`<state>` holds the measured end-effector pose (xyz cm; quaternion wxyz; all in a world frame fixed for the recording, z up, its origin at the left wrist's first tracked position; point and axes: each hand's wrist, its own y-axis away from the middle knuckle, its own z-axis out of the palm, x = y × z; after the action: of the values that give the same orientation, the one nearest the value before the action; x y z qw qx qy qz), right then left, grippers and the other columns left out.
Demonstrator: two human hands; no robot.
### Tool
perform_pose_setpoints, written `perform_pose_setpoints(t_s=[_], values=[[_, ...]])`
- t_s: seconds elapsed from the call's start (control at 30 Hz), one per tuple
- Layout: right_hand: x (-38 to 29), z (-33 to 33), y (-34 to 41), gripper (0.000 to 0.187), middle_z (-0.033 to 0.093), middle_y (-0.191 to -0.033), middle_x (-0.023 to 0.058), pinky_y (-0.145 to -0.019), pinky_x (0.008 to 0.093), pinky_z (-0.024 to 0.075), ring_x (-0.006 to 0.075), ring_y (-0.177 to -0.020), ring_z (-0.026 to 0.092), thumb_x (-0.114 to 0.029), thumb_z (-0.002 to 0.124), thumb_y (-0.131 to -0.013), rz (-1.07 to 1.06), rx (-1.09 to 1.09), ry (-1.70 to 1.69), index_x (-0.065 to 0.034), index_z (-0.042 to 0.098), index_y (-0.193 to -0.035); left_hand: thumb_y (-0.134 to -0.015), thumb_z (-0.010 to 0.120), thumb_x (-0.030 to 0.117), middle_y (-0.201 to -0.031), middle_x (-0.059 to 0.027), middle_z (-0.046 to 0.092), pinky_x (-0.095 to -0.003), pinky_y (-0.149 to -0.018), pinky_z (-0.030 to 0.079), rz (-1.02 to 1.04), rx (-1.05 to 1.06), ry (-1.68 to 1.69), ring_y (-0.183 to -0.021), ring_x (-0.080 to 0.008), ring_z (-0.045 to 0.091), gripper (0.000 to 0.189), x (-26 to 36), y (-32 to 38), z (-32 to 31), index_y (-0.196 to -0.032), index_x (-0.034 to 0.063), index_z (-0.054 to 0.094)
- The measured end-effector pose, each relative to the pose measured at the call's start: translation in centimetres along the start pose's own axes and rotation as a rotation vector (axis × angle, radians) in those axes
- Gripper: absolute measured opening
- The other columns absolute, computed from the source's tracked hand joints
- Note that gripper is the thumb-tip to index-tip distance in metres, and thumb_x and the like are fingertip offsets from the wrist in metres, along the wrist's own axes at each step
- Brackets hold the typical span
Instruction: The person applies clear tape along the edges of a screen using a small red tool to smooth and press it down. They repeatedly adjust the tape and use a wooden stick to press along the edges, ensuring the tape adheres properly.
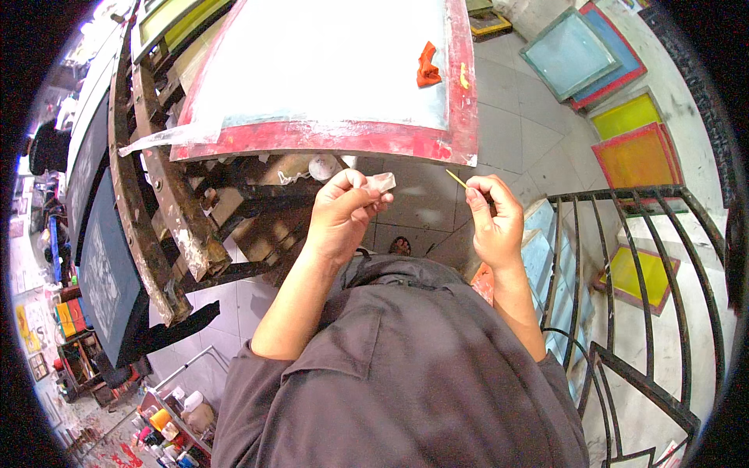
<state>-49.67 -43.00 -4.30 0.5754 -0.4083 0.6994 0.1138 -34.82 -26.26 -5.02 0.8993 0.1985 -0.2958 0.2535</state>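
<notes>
My left hand (345, 207) pinches a small crumpled piece of clear tape or plastic film (381, 182) between thumb and fingers. In my right hand (496, 210) is a thin yellowish stick (456, 178), its free tip pointing up and left towards the frame. Just beyond both hands lies a large screen-printing frame (327, 136) with a worn red border and a pale, brightly lit mesh. A crumpled orange-red scrap (429, 65) rests near its right side. A translucent strip of tape (169, 138) hangs off the left corner of the border.
Rusty metal rails (158, 175) run along the left, beside dark printed panels (108, 275). Several framed screens lean at the right, including a light-blue one (570, 54) and an orange one (635, 157). A black metal railing (629, 245) curves close by my right arm. Bottles crowd a cart (175, 418) at lower left.
</notes>
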Motion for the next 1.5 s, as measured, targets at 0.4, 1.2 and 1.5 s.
perform_pose_setpoints(t_s=[0.4, 1.2, 1.5], values=[[0.4, -1.1, 0.3, 0.008, 0.054, -0.073, 0.0039, -0.057, 0.0231, 0.0391, 0.0094, -0.065, 0.049, -0.007, 0.057, -0.087, 0.048, 0.023, -0.018, 0.0005, 0.059, -0.085, -0.079, 0.064, -0.002, -0.091, -0.0029, 0.061, -0.0223, -0.070, 0.044, 0.014, 0.269, -0.209, -0.083, -0.0108, 0.057, 0.024, 0.5, 1.4, -3.0, -0.102, 0.0029, 0.059], [-1.4, -0.4, -6.9, 0.010, 0.058, -0.084, -0.0013, -0.071, 0.0202, 0.0413, 0.0059, -0.077, 0.050, -0.008, 0.059, -0.088, -0.034, 0.098, -0.107, 0.0000, 0.061, -0.094, -0.086, 0.058, 0.003, -0.089, -0.0092, 0.064, -0.0248, -0.072, 0.050, 0.356, 0.624, -0.309, -0.083, -0.0172, 0.063, 0.030, 1.2, 10.3, -9.5, -0.115, -0.0038, 0.053], [-0.3, -1.4, -3.7, 0.008, 0.057, -0.080, -0.0016, -0.068, 0.0194, 0.0411, 0.0058, -0.073, 0.050, -0.007, 0.058, -0.088, 0.052, 0.178, -0.199, -0.0004, 0.061, -0.091, -0.090, 0.048, 0.004, -0.096, -0.0127, 0.066, -0.0288, -0.072, 0.051, 0.148, 0.224, -1.056, -0.085, -0.0181, 0.065, 0.044, 0.2, 4.3, -1.9, -0.133, 0.0096, 0.040]])
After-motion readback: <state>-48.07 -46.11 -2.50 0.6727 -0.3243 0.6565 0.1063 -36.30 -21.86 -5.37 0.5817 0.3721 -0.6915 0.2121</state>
